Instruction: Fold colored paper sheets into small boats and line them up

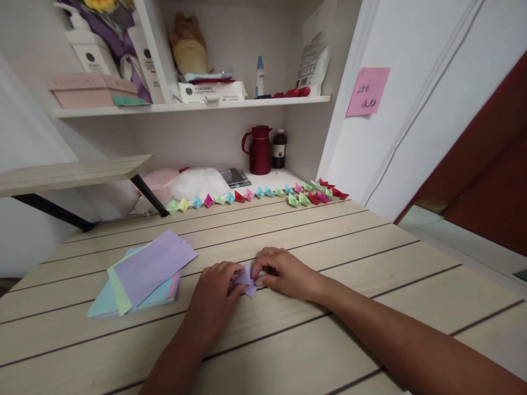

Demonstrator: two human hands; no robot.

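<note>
A small folded piece of purple paper (246,278) lies at the middle of the slatted wooden table, between my two hands. My left hand (219,285) pinches its left side with thumb and fingertips. On the right side, the thumb and curled fingers of my right hand (280,271) grip the same paper. Parts of its edges are hidden under my fingertips. To the left lies a loose stack of coloured paper sheets (154,269), with purple on top and green, blue and pink beneath.
A row of several small folded paper boats (229,198) lines the table's back edge, bunched at the right. Behind stand a dark red jug (261,151) and a dark bottle (279,149). A small raised wooden shelf (74,173) with black legs stands at the left.
</note>
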